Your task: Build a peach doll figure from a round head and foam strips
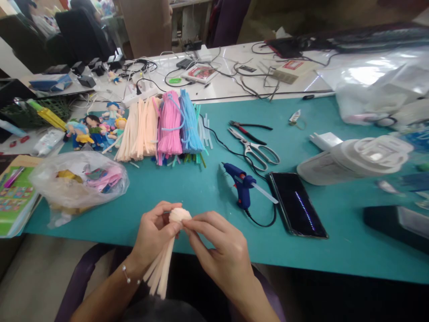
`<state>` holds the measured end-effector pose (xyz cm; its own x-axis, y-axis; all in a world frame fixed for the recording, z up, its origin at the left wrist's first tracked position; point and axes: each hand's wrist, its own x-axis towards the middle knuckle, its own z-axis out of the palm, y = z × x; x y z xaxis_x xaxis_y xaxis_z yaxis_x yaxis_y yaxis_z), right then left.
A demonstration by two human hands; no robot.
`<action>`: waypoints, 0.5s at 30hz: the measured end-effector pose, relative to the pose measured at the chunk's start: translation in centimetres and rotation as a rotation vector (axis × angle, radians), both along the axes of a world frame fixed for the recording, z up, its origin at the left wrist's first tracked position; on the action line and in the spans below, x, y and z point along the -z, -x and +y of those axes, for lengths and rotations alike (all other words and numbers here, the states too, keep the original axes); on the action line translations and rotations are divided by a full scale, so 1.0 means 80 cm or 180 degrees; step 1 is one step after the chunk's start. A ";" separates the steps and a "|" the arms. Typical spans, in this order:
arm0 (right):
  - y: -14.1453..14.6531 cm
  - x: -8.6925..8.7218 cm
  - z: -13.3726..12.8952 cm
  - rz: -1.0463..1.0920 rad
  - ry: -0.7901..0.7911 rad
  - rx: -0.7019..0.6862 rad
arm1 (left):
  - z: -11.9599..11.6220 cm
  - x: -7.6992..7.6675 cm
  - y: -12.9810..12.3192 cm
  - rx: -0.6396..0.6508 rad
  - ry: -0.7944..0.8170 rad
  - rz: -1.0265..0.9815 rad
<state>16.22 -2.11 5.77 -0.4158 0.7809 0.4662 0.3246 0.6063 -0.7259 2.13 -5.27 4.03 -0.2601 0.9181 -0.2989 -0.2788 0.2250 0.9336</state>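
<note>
A bunch of cream pipe cleaners [163, 273], its top worked into a rounded knob, is between my hands at the table's near edge. My left hand [154, 229] is closed around it just below the knob, and the loose ends hang down under the palm. From the other side, my right hand [219, 239] pinches the knob's edge between thumb and fingers. Beyond my hands lie bundles of pipe cleaners: peach [140, 129], pink [170, 129] and blue [191, 123]. A blue glue gun [241, 181] with a glue stick in it rests to the right.
Scissors [256, 150] and red-black pliers [250, 129] lie behind the glue gun. A phone [298, 203] and a white tumbler [351, 158] are on the right. At left are a plastic bag of scraps [80, 181], small dolls [95, 127] and a green book [16, 192].
</note>
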 end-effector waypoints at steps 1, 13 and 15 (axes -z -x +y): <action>0.000 0.000 0.000 0.0029 0.0019 0.0006 | 0.000 0.000 0.000 0.0000 -0.0013 0.0008; 0.004 0.001 -0.006 0.0066 0.0025 0.0092 | -0.002 0.004 -0.002 -0.0165 -0.0322 0.0217; 0.004 0.000 -0.006 0.0087 0.0074 0.0086 | -0.001 0.004 -0.002 -0.0154 -0.0328 0.0210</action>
